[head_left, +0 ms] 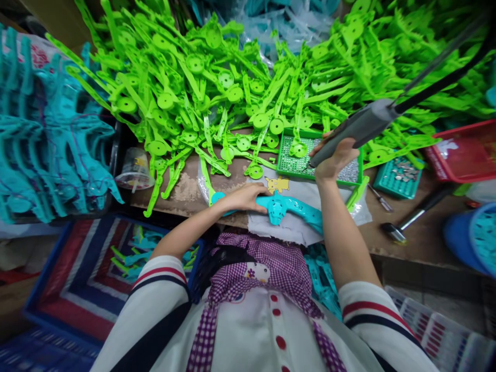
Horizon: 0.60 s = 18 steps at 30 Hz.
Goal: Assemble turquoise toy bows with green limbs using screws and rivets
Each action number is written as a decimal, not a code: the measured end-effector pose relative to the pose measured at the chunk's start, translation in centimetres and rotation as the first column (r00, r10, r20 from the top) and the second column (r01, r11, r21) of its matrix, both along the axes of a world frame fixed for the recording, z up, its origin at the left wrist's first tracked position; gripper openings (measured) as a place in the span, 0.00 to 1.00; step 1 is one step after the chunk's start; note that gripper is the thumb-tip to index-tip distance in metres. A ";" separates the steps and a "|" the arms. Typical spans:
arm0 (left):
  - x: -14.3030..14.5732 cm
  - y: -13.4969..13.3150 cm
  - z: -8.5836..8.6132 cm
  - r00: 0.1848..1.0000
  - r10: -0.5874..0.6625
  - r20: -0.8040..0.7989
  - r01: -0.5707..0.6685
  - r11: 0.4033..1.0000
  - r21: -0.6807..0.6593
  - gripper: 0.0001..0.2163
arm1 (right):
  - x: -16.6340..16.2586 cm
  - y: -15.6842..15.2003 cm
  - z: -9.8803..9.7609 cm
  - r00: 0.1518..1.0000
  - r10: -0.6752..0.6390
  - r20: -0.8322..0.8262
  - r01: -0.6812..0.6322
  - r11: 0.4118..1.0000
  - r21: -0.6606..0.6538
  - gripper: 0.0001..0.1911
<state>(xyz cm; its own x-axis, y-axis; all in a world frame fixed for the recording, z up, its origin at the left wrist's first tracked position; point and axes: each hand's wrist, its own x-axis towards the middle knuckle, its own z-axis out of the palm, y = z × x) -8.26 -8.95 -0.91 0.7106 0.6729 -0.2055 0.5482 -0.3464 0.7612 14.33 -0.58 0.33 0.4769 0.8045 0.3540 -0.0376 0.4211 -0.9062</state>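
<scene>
A turquoise plastic part with a round, holed middle lies across a white cloth at the bench's front edge. My left hand grips its left arm, thumb and fingers closed around it. In my right hand is a grey electric screwdriver, slanting down to the left, its cord running up to the right. Its bit reaches into a green tray of small metal screws; whether a screw sits on the tip is too small to tell. One lime-green part overlaps that tray.
Lime-green parts are heaped across the back. Turquoise parts stack at left, near a plastic cup. On the right are a teal box of metal discs, a hammer, a small screwdriver, a red tray and a blue bucket.
</scene>
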 end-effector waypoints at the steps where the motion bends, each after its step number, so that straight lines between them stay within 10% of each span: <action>1: 0.0 0.0 -0.1 1.000 0.000 0.002 0.000 1.000 0.000 0.22 | -0.1 0.0 0.1 1.000 0.001 0.002 -0.001 1.000 0.007 0.34; 11: -0.1 0.0 -0.1 1.000 -0.007 0.019 0.007 1.000 0.020 0.22 | 2.0 -5.6 6.3 0.999 0.044 -0.017 -0.044 0.999 0.028 0.39; 18: -0.1 0.0 -0.4 1.000 0.006 0.011 -0.006 1.000 0.011 0.22 | 3.1 -12.3 5.5 0.997 0.075 0.031 -0.072 0.993 -0.088 0.42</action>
